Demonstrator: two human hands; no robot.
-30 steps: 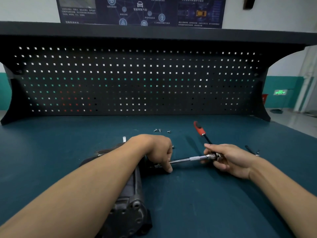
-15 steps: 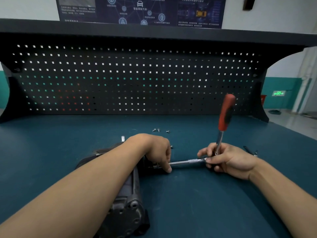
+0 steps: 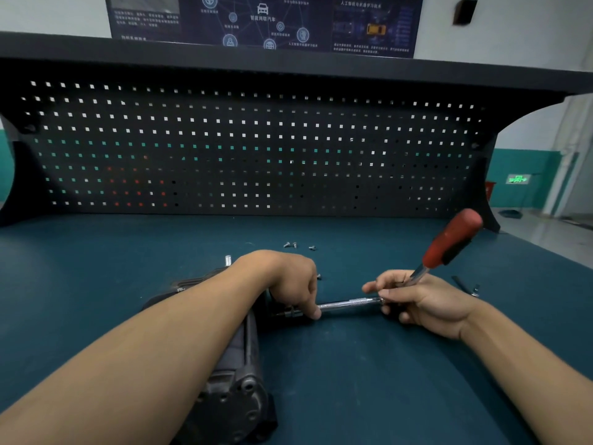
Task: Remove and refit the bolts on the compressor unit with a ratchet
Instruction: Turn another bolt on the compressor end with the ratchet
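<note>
A dark metal compressor unit (image 3: 239, 374) lies on the blue bench, mostly under my left forearm. My left hand (image 3: 293, 282) sits at the unit's far end, its fingers pinching the socket end of a silver extension bar (image 3: 348, 304) that runs level to the right. My right hand (image 3: 423, 300) grips the ratchet head at the bar's right end. The ratchet's red and black handle (image 3: 451, 240) tilts up and to the right. The bolt under the socket is hidden by my left fingers.
Three loose bolts (image 3: 296, 245) lie on the bench behind my hands, and a small silver socket (image 3: 228, 260) stands behind the compressor. A thin dark tool (image 3: 462, 284) lies to the right of my right hand. A black pegboard (image 3: 256, 149) closes the back.
The ratchet handle swung from lying flat and pointing away, up to vertical, then tilted over to the right. My right hand turned with it; my left hand stayed on the bar.
</note>
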